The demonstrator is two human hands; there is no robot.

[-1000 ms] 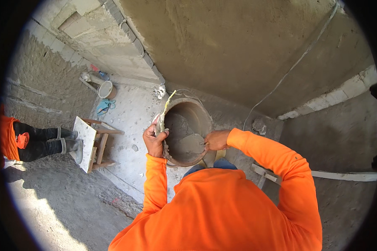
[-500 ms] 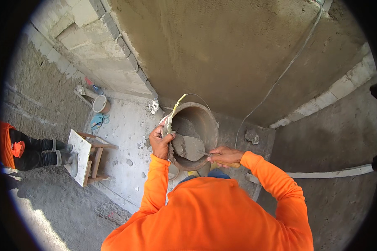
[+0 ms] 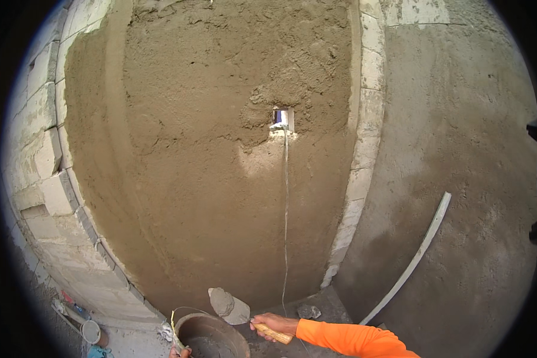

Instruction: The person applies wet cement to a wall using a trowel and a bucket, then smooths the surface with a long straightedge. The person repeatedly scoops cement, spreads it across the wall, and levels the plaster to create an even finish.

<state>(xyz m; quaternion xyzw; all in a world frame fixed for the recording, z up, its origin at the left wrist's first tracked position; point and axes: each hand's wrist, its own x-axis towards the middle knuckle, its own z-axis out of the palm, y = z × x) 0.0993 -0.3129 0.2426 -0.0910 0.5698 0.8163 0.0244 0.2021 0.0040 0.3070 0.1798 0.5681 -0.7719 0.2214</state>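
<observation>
My right hand (image 3: 273, 327) grips the wooden handle of a trowel (image 3: 240, 310), whose blade, carrying a lump of grey mortar (image 3: 221, 301), is raised beside and above a round mortar bucket (image 3: 229, 331). My left hand (image 3: 179, 352), mostly cut off at the lower edge, is closed on the bucket's near-left rim, where a pale, yellowish strip (image 3: 176, 331) sticks up. Behind these rises a wall of wet brown render (image 3: 209, 197) with a small square opening (image 3: 282, 118) and a thin cable (image 3: 286, 215) hanging from it.
Pale blockwork (image 3: 56, 191) borders the render on the left, a rendered wall (image 3: 453, 119) with a leaning batten (image 3: 416, 256) on the right. At lower left are a small pail (image 3: 90, 332) and a blue cloth (image 3: 100, 352). A rubble lump (image 3: 308, 311) lies by the bucket.
The view has tilted up from bucket and floor to the wall, taking the co-worker out of sight. My right hand has lifted the loaded trowel out of the bucket.
</observation>
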